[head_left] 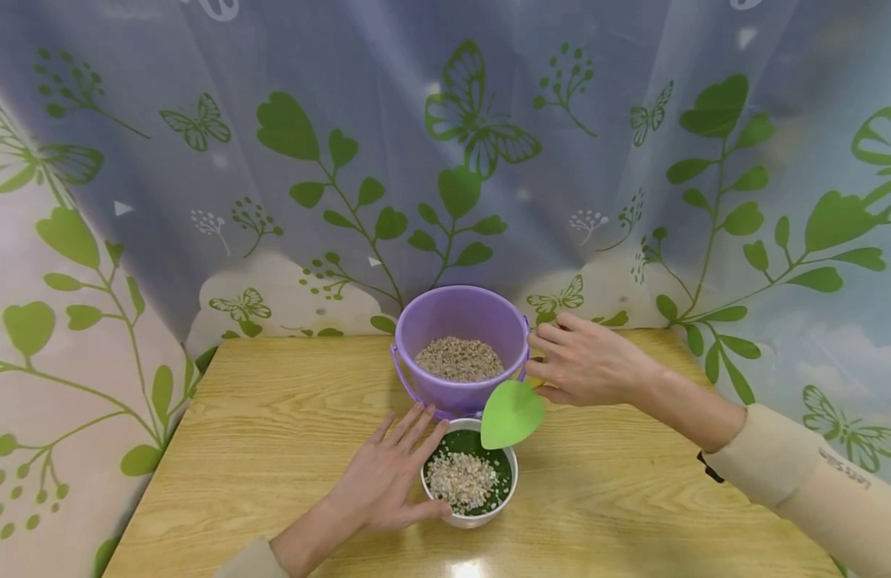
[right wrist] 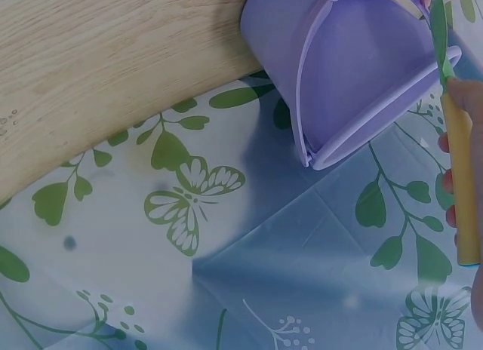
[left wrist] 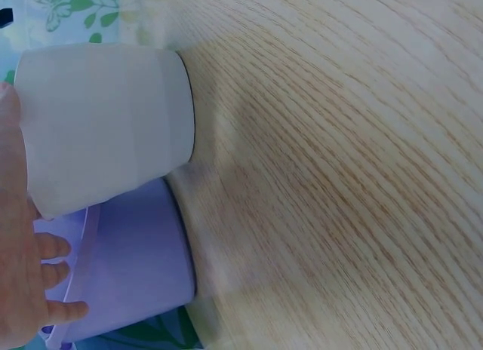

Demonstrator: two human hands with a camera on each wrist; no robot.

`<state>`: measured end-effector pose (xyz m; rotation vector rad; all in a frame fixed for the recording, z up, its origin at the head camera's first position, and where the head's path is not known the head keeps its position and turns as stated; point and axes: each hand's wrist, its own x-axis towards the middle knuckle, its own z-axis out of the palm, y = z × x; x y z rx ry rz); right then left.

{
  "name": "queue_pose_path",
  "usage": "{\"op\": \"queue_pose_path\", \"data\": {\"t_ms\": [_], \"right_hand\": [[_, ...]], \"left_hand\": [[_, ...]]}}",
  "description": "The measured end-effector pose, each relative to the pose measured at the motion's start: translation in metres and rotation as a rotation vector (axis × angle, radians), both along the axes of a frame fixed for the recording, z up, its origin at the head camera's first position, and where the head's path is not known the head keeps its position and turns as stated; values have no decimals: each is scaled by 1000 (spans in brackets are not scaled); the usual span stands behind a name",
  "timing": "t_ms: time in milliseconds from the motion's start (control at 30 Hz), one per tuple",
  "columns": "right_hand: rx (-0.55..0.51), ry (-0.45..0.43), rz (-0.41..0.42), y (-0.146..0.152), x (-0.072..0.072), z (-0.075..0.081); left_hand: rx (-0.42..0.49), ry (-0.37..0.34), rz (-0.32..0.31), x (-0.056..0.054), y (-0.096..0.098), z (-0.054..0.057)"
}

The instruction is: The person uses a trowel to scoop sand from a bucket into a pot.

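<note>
My right hand (head_left: 588, 361) grips the yellow handle (right wrist: 459, 184) of a toy shovel, beside the right edge of the purple bucket. Its green leaf-shaped blade (head_left: 513, 415) is tilted over the far right rim of a small white pot (left wrist: 98, 124). Pale coarse granules (head_left: 460, 480) lie on a dark green surface inside the pot. Spread and fairly straight, the fingers of my left hand (head_left: 384, 482) rest at the pot's left side, with the thumb near its front rim. Directly behind the pot stands the purple bucket (head_left: 453, 309), partly filled with brownish granules (head_left: 460, 359).
Everything stands on a wood-grain table (head_left: 272, 417). The bucket's purple bail handle (head_left: 402, 376) hangs down its side. A curtain (head_left: 388, 144) printed with leaves and butterflies hangs behind the table and along both sides.
</note>
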<state>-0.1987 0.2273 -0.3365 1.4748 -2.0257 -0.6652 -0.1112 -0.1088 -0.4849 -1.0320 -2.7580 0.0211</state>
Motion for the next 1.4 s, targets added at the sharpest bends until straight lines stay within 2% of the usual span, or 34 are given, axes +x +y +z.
{"op": "queue_pose_path", "data": {"t_ms": [200, 500, 767, 1033, 1200, 1400], "right_hand": [[-18, -19, -7, -1, 0, -2], [-61, -98, -38, -1, -1, -9], [-113, -121, -42, 0, -3, -17], [-139, -134, -51, 2, -4, -20], [-163, -128, -45, 3, -6, -18], [-186, -123, -40, 0, -9, -13]], "left_hand": [[4, 12, -2, 0, 0, -1], [9, 16, 1, -1, 0, -1], [20, 15, 1, -3, 0, -2], [-15, 61, -14, -3, -1, -1], [-58, 82, -42, -4, -4, 6], [-91, 108, -60, -6, -9, 24]]}}
